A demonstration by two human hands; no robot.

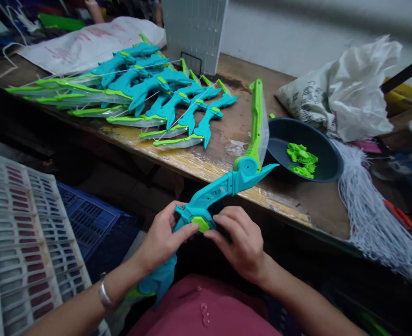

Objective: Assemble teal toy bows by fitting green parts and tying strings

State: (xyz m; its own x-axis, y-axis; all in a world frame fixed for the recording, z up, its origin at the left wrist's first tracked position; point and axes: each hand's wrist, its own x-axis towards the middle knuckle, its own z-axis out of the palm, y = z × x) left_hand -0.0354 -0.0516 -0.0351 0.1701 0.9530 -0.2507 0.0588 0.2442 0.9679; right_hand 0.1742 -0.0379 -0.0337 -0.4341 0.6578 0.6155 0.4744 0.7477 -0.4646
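Nearest, at 6 o'clock in the head view, I see a red garment (206, 308) over the lap. Just above it, both hands meet on a teal toy bow (223, 184). Left hand (162, 240) is closed around the grip from the 9 o'clock side, thumb tip on a lime hexagonal cap (201, 224) set in the grip; a metal bangle (104, 294) sits on that wrist. Right hand (242, 240) is curled over the grip from the 3 o'clock side, fingertips touching the cap.

Bow orientation: long axis runs from about 7 o'clock to 1 o'clock. Lower limb dips beside the left forearm toward the lap; upper limb, lime green with a clear edge, rises over the edge of the wooden bench (296, 205) and points up toward 12–1 o'clock.

At 3 o'clock of the upper limb, a dark round bowl (326, 158) holds small lime plastic parts (302, 161). A bundle of white strings (373, 219) lies at 4 o'clock of the bowl.

At 9 o'clock, white crate (20, 233) and blue crate (87, 219) sit below the bench.

Farther, 11 o'clock: a pile of strung bows (150, 93), long axes mostly left–right. Behind it a white sack (87, 44) with red print; a printed bag (345, 88) at 2 o'clock. I cannot read either text.
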